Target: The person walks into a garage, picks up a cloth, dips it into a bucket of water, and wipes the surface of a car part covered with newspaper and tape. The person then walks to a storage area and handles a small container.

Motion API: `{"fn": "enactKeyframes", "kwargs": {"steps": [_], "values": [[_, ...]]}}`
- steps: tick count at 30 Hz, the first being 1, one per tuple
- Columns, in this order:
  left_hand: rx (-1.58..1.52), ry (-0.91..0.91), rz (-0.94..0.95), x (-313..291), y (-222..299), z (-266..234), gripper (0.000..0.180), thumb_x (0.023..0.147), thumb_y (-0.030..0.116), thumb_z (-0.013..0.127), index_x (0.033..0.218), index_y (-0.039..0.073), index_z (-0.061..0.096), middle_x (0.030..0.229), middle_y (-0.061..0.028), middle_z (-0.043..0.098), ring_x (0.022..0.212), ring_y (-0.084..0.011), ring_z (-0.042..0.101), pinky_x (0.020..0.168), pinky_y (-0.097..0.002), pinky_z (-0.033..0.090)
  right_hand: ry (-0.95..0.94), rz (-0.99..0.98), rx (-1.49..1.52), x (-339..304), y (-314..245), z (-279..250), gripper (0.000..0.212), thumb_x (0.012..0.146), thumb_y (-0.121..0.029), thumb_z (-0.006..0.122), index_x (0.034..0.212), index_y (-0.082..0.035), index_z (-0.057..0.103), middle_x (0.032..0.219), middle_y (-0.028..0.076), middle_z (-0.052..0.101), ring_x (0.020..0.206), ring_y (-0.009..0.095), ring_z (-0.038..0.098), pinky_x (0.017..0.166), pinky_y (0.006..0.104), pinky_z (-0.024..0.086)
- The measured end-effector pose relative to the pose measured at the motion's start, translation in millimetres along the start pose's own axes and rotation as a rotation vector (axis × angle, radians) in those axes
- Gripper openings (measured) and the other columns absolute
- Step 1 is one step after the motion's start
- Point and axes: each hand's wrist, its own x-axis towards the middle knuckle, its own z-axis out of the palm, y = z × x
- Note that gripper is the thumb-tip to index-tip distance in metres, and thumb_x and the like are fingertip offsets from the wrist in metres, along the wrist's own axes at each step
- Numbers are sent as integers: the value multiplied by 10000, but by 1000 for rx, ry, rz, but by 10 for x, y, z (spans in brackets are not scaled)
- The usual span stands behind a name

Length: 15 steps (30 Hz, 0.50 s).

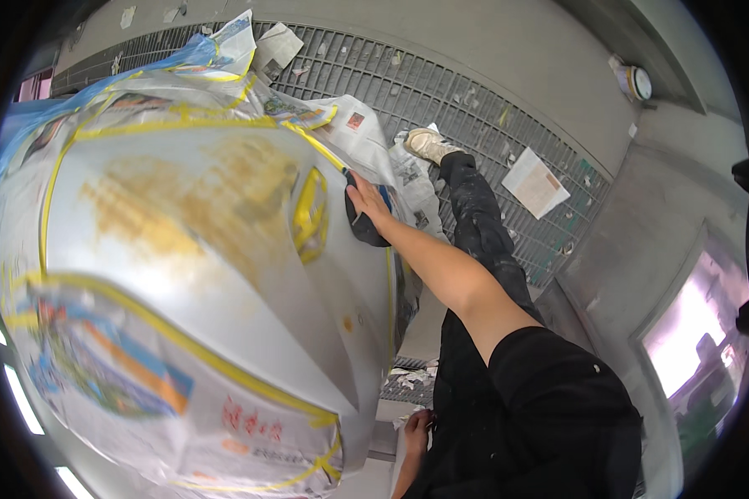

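My right hand point(364, 200) is pressed with bent fingers on a dark, pad-like piece point(363, 223) at the right edge of a silver car body panel point(266, 324). The exact kind of that piece is unclear. Brownish-yellow patches point(200, 191) mottle the panel, and a yellow-taped oval point(311, 214) lies just left of the hand. Low in the picture, my left hand point(417, 429) is by my dark trousers, with its fingers partly hidden. Something whitish point(401, 413) shows beside it; I cannot make out whether it is held.
Printed masking paper point(125, 382) and yellow tape point(175, 125) border the panel, with blue plastic film point(183, 56) at the far left. Below is a metal floor grating point(424, 83) with loose paper sheets point(536, 183). My shoe point(431, 145) stands on it. A grey wall point(666, 166) with a window point(695, 320) rises at right.
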Motion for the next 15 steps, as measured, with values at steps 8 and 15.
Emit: {"fn": "enactKeyframes", "kwargs": {"steps": [8, 15], "values": [[-24, -21, -13, -460, 1681, 692, 311, 1057, 271, 584, 1208, 6, 643, 1119, -107, 723, 1049, -209, 693, 935, -361, 536, -351, 62, 249, 1280, -914, 161, 617, 1056, -412, 493, 1579, -113, 361, 1626, 165, 362, 1497, 334, 340, 1204, 405, 283], [-127, -109, 9, -772, 2349, 987, 264, 1057, 217, 590, 1203, 6, 652, 1132, -108, 733, 1015, -178, 703, 902, -290, 541, -393, -530, -115, 268, -3128, -248, 681, 1014, -336, 529, 1599, -76, 297, 1663, 205, 249, 1525, 416, 246, 1220, 555, 223]]}}
